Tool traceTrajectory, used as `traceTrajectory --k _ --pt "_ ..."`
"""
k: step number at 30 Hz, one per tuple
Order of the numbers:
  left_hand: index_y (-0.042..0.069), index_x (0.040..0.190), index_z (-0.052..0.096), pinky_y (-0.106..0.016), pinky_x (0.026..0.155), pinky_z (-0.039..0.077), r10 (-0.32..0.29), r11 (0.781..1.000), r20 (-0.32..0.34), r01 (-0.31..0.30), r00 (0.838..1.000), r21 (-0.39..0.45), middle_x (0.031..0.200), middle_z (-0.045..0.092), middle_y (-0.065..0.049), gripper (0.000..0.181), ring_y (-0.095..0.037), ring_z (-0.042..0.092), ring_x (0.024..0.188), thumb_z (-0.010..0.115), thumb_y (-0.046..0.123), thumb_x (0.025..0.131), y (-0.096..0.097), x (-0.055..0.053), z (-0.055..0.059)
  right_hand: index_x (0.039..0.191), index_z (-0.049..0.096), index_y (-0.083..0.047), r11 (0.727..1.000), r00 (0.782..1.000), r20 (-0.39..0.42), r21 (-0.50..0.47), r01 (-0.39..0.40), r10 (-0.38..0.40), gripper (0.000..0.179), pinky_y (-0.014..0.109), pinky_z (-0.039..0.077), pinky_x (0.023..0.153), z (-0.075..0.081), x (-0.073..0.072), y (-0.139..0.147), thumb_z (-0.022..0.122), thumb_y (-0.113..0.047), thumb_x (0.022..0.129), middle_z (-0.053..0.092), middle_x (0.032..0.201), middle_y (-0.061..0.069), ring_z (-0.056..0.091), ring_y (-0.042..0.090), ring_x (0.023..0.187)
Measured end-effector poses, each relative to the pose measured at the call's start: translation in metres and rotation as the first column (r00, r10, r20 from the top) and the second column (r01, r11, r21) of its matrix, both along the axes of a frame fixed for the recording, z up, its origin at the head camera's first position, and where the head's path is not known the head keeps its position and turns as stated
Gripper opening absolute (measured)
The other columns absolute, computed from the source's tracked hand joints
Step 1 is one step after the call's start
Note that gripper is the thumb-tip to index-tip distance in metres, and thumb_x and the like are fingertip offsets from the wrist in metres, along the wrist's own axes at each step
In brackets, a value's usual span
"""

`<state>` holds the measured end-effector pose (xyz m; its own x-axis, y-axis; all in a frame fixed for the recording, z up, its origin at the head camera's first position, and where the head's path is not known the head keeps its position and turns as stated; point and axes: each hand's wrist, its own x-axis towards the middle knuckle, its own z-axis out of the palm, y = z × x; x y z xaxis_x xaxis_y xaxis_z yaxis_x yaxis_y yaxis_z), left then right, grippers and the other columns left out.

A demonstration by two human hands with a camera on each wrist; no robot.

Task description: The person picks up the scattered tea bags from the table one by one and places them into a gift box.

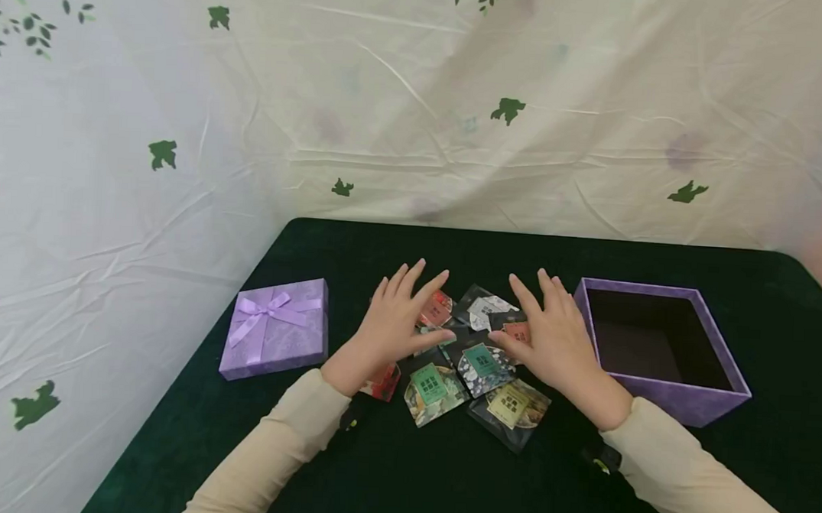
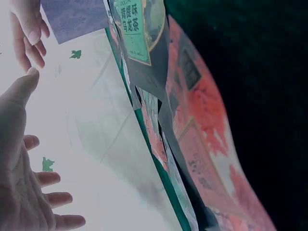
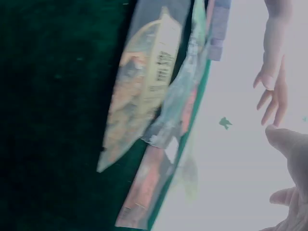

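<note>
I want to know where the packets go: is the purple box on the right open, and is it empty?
Open and empty: the purple box has no lid and shows a bare dark inside.

A cluster of small flat sachets (image 1: 462, 350) lay spread and partly overlapping on the dark green surface (image 1: 443, 472). Each had a dark wrapper with a coloured label: a yellow-labelled sachet (image 1: 509, 403) lay nearest the person, with a green-labelled one (image 1: 430, 385) beside it and a teal-labelled one (image 1: 482, 361) just behind. A red one (image 1: 438, 310) and a pale one (image 1: 487, 308) lay at the far edge, and another red sachet (image 1: 383, 382) sat at the left edge.
</note>
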<state>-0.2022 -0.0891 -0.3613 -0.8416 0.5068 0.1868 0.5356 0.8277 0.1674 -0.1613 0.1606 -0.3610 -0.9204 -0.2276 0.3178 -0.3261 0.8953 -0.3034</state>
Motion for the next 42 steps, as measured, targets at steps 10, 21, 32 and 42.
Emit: traceTrajectory --k 10,21,32,42 --pt "0.023 0.152 0.022 -0.055 0.103 0.038 -0.001 0.994 -0.007 0.002 1.000 0.113 0.154 0.025 -0.015 0.083 -0.037 0.037 0.134 0.062 0.054 0.086 -0.003 0.005 0.007 0.146 0.034 -0.011 0.998 0.997 -0.062 -0.047 0.031 -0.034 0.079 0.072 0.025 0.100 0.022 0.010 0.011 0.073 -0.037 0.082 0.025 0.148 0.032 0.025 0.054 0.133" --pt "0.017 0.151 0.025 -0.051 0.096 0.046 -0.010 0.979 0.062 -0.002 0.998 0.202 0.147 0.038 -0.013 0.082 -0.033 0.045 0.127 0.062 0.051 0.087 0.004 0.004 0.002 0.148 0.031 -0.012 0.987 0.996 -0.001 -0.136 0.086 -0.087 0.077 0.076 0.023 0.096 0.037 0.013 0.036 0.063 -0.047 0.088 0.024 0.148 0.034 0.025 0.058 0.130" --pt "0.013 0.150 0.025 -0.048 0.095 0.046 -0.036 0.982 0.158 0.006 0.987 0.190 0.142 0.043 -0.014 0.085 -0.032 0.049 0.122 0.065 0.051 0.085 0.016 -0.002 0.005 0.150 0.026 -0.011 0.974 0.988 0.047 -0.163 0.155 -0.150 0.076 0.077 0.024 0.092 0.053 0.015 0.068 0.061 -0.044 0.091 0.017 0.149 0.034 0.020 0.058 0.132" --pt "0.016 0.147 0.031 -0.045 0.092 0.048 -0.060 0.976 0.312 -0.010 0.948 0.218 0.137 0.045 -0.014 0.078 -0.029 0.050 0.118 0.067 0.047 0.085 0.023 -0.004 0.006 0.151 0.021 -0.008 0.972 0.980 0.096 -0.141 0.186 -0.174 0.077 0.076 0.024 0.092 0.052 0.018 0.098 0.059 -0.042 0.093 0.017 0.148 0.037 0.019 0.059 0.131"
